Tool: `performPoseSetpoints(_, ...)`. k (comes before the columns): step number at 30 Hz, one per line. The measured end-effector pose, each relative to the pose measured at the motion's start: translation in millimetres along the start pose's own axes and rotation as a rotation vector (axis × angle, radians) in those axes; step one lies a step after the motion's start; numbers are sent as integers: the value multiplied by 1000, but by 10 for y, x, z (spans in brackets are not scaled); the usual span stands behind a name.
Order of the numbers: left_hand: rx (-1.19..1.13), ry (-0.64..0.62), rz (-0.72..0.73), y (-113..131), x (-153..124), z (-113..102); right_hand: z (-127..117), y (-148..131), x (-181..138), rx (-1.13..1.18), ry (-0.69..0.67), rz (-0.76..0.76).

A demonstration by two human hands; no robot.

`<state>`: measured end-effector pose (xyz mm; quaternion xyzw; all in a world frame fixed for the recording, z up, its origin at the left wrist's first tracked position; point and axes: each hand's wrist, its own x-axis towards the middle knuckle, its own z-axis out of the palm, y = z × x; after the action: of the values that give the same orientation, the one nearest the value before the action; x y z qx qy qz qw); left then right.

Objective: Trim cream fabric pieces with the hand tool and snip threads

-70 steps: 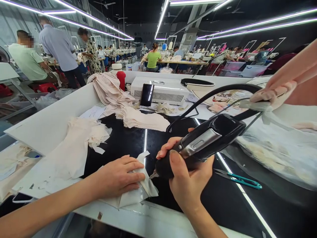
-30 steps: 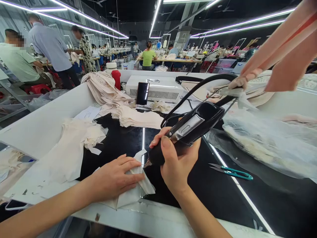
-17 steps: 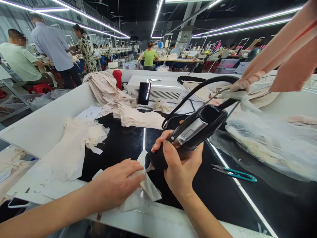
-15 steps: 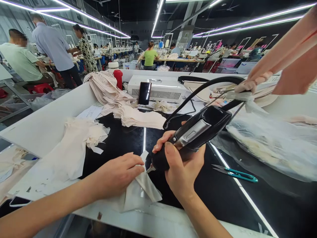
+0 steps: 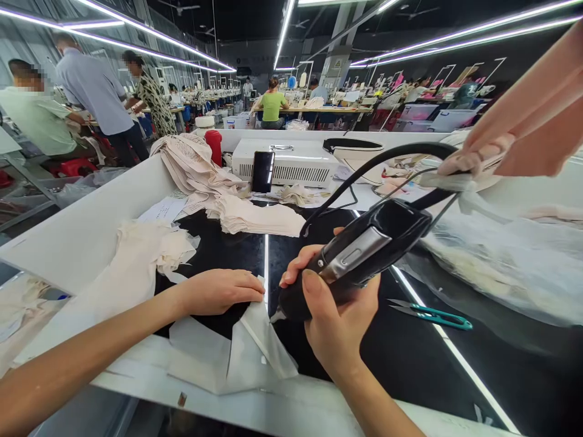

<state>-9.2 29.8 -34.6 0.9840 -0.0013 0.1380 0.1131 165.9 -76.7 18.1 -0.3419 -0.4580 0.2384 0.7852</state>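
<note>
My right hand [image 5: 339, 303] is wrapped round a black glue gun [image 5: 359, 252] with a silver lever. Its fine nozzle points down and left, at the edge of a pale, thin fabric piece [image 5: 259, 340]. The fabric lies folded near the front of the black work surface, and its lower part reaches over the white table edge. At its upper end my left hand [image 5: 228, 291] holds the cloth under closed fingertips, the thumb hidden. A thick black hose [image 5: 346, 182] loops up from the gun to a pink cloth tie [image 5: 473, 158].
Teal-handled thread snips [image 5: 432, 314] lie right of the gun. Behind are stacked beige fabric pieces [image 5: 259, 218], a phone [image 5: 263, 172], a white vented box [image 5: 291, 161] and a red bottle [image 5: 213, 147]. Pale cloth [image 5: 132, 261] lies left, a clear plastic bag [image 5: 514, 261] right. Several people work beyond.
My left hand has shifted slightly up and left along the fabric, and more of the cloth shows below it. The nozzle sits a little lower along the fabric edge.
</note>
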Motion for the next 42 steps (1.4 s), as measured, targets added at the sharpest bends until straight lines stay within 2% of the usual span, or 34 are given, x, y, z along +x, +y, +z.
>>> performPoseSetpoints(6, 109, -26, 69, 15, -58, -36, -2, 0, 5, 1, 1, 1)
performPoseSetpoints(14, 83, -111, -34, 130, -40, -137, 3, -13, 2, 8, 1, 3)
performPoseSetpoints(24, 153, -166, -26, 171, -123, -149, 0, -14, -15, -11, 7, 8)
performPoseSetpoints(32, 190, -154, -12, 257, -76, -197, 8, -12, -7, -2, 12, 9)
performPoseSetpoints(42, 198, -144, -24, 293, -98, -157, 14, -13, 5, 28, 29, 12)
